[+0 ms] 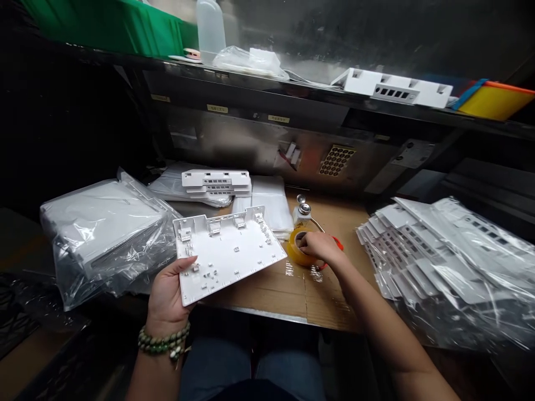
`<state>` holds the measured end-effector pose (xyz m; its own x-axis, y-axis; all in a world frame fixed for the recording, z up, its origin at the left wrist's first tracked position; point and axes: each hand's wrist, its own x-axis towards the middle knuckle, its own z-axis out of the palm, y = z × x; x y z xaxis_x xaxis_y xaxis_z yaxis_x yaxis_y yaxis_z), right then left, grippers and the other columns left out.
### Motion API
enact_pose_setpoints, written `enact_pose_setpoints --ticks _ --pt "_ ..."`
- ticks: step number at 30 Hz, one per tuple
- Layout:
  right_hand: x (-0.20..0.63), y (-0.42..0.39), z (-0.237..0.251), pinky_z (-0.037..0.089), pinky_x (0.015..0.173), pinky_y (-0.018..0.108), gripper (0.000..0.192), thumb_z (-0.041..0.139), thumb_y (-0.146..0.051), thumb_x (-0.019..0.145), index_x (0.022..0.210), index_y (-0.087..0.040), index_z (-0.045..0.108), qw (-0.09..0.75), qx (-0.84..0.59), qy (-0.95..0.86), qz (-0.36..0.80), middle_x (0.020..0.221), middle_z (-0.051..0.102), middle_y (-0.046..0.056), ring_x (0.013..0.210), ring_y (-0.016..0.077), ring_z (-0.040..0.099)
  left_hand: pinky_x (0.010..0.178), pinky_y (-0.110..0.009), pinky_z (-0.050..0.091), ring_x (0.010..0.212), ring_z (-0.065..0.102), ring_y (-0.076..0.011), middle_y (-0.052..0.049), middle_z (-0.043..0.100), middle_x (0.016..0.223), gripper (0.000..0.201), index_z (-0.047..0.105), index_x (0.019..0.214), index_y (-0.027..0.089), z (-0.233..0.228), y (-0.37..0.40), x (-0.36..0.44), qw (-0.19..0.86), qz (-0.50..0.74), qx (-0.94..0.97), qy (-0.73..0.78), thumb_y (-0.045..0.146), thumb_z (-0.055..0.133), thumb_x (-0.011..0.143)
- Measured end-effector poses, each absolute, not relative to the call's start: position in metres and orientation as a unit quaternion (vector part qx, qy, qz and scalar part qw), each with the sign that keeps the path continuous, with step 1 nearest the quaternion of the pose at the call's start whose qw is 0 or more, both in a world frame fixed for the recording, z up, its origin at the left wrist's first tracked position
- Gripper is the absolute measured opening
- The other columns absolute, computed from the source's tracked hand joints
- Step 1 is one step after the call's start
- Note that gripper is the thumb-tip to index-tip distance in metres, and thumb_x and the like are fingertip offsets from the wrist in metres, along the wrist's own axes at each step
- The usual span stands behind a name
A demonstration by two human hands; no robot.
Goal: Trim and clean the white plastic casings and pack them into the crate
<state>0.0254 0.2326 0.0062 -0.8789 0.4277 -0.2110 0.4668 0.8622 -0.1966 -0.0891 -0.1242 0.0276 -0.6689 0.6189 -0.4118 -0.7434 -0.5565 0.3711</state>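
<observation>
My left hand (167, 295) grips a white plastic housing (223, 259) by its lower left corner, thumb on the inner face. The housing is tilted toward me, with small posts, clips and ribs showing. At the middle right of the table, my right hand (321, 248) has its fingers curled into the core of a yellow tape roll (296, 255); the fingertips are partly hidden. Just behind the roll stands a small bottle with a metal top (304, 210). A red-handled tool (337, 243) lies partly hidden behind my right hand.
Bagged white housings (104, 223) lie at the left, and a stack of plastic-wrapped ones (434, 250) at the right. More white housings (217, 184) sit at the back. Overhead, a shelf (309, 83) carries a green bin (108, 28), a bottle (210, 28) and a yellow container (497, 100).
</observation>
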Motion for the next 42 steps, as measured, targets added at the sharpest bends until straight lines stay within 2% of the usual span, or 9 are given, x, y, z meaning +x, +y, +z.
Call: enact_pose_setpoints --ticks 5,11,18,23,27,33,36,39,42 --pt "0.027 0.245 0.027 0.049 0.067 0.026 0.009 0.074 -0.028 0.088 0.082 -0.022 0.076 0.061 0.208 0.963 -0.162 0.083 0.079 0.002 0.076 0.0174 0.071 0.114 -0.061 0.046 0.124 0.065 -0.0378 -0.02 0.074 0.127 0.069 0.012 0.167 0.016 0.032 -0.126 -0.089 0.34 0.905 -0.132 0.219 0.021 0.04 0.104" --pt "0.012 0.275 0.062 0.047 0.076 0.029 0.029 0.053 -0.038 0.101 0.111 -0.021 0.073 -0.11 0.263 0.949 -0.135 0.103 0.079 0.008 0.094 0.0214 0.072 0.112 -0.06 0.049 0.12 0.068 -0.0364 -0.019 0.071 0.133 0.065 0.02 0.166 0.021 0.046 -0.115 -0.081 0.31 0.902 -0.128 0.272 0.016 0.041 0.105" --pt "-0.018 0.28 0.063 0.044 0.077 0.03 0.02 0.065 -0.026 0.091 0.099 -0.023 0.083 -0.13 0.245 0.956 -0.095 0.11 0.078 0.006 0.096 0.0219 0.07 0.106 -0.059 0.055 0.117 0.071 -0.0376 -0.021 0.075 0.126 0.055 0.042 0.157 0.012 0.058 -0.103 -0.078 0.291 0.881 -0.116 0.355 0.012 0.048 0.102" --pt "-0.024 0.281 0.061 0.044 0.073 0.032 0.02 0.067 -0.024 0.087 0.098 -0.022 0.084 -0.11 0.248 0.959 -0.086 0.096 0.08 0.008 0.087 0.0253 0.071 0.107 -0.06 0.054 0.118 0.072 -0.0352 -0.015 0.072 0.135 0.063 0.04 0.159 0.027 0.064 -0.095 -0.081 0.252 0.895 -0.088 0.357 0.007 0.051 0.1" --pt "-0.023 0.28 0.067 0.045 0.073 0.033 0.017 0.067 -0.022 0.084 0.087 -0.02 0.083 -0.133 0.242 0.956 -0.095 0.094 0.079 0.011 0.085 0.0263 0.069 0.11 -0.06 0.052 0.121 0.07 -0.0359 -0.016 0.066 0.144 0.07 0.039 0.159 0.028 0.069 -0.084 -0.081 0.239 0.908 -0.093 0.33 0.002 0.054 0.096" --pt "0.01 0.19 0.086 0.054 0.079 0.031 0.021 0.061 -0.032 0.097 0.109 -0.02 0.073 -0.283 0.118 0.924 -0.227 0.109 0.072 0.009 0.084 0.0187 0.066 0.113 -0.06 0.049 0.126 0.067 -0.0343 -0.014 0.064 0.148 0.069 0.038 0.159 0.031 0.074 -0.071 -0.074 0.255 0.915 -0.09 0.298 0.006 0.056 0.097" --pt "0.038 0.11 0.087 0.056 0.079 0.03 0.015 0.064 -0.026 0.1 0.113 -0.023 0.071 -0.266 -0.068 0.888 -0.369 0.103 0.072 0.005 0.087 0.0173 0.067 0.114 -0.06 0.048 0.127 0.067 -0.0325 -0.011 0.066 0.145 0.07 0.04 0.157 0.035 0.075 -0.065 -0.065 0.243 0.921 -0.059 0.299 0.007 0.06 0.096" --pt "0.055 0.053 0.079 0.058 0.085 0.028 0.028 0.067 -0.018 0.099 0.127 -0.021 0.068 -0.257 -0.115 0.864 -0.417 0.111 0.072 0.008 0.099 0.0174 0.069 0.114 -0.058 0.049 0.128 0.067 -0.0302 -0.009 0.068 0.141 0.069 0.041 0.155 0.036 0.079 -0.059 -0.056 0.23 0.924 -0.039 0.304 0.009 0.062 0.095" --pt "0.061 0.033 0.07 0.058 0.086 0.028 0.025 0.069 -0.014 0.097 0.122 -0.016 0.07 -0.288 -0.113 0.856 -0.414 0.107 0.072 0.01 0.099 0.0184 0.07 0.115 -0.054 0.049 0.129 0.066 -0.0288 -0.007 0.069 0.14 0.069 0.043 0.155 0.038 0.083 -0.055 -0.05 0.217 0.924 -0.04 0.313 0.011 0.065 0.095"
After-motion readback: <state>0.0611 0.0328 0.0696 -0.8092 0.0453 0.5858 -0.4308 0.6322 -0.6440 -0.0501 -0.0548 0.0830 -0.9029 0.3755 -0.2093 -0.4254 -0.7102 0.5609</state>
